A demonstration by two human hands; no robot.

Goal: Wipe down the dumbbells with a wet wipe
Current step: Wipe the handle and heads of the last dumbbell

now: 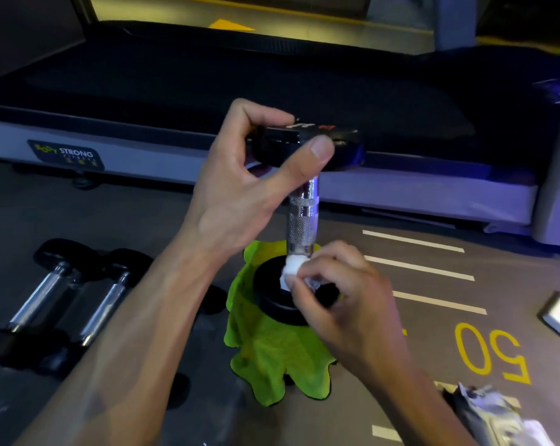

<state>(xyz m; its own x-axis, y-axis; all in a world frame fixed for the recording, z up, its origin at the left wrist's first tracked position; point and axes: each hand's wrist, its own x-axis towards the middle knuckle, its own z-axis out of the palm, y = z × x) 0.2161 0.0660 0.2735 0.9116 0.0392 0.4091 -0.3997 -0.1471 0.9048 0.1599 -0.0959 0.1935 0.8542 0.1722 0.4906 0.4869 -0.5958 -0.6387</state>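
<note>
Head camera view, looking down at a gym floor. At the centre of the frame a dumbbell (pixel 303 217) is standing upright on one end, its lower black head (pixel 272 294) resting on a crumpled lime-green cloth (pixel 266 355).

The left hand (pixel 249 181), reaching in from 7 o'clock, is gripping the rim of the upper black head (pixel 343 146) between thumb and curled fingers, steadying the weight.

The right hand (pixel 340 288), coming in from 5 o'clock, is pinching a small bunched white wet wipe (pixel 291 268) and pressing it where the knurled chrome handle (pixel 303 226) meets the lower head.

At 9 o'clock, two more dumbbells (pixel 69 294) are lying on their sides, next to each other on the floor. At 12 o'clock a treadmill (pixel 208 91) is running across the top of the frame. At 4 o'clock a yellow "50" (pixel 494 352) and white stripes are painted on the floor, and at 5 o'clock a crinkled foil packet (pixel 484 410) is lying, possibly the wipe wrapper.

To do this step well, the wipe probably wants working fully round the collar and up the knurling, where grime is likely to be collecting, while the left hand is keeping the top firmly upright so the weight is not tipping off the cloth.
</note>
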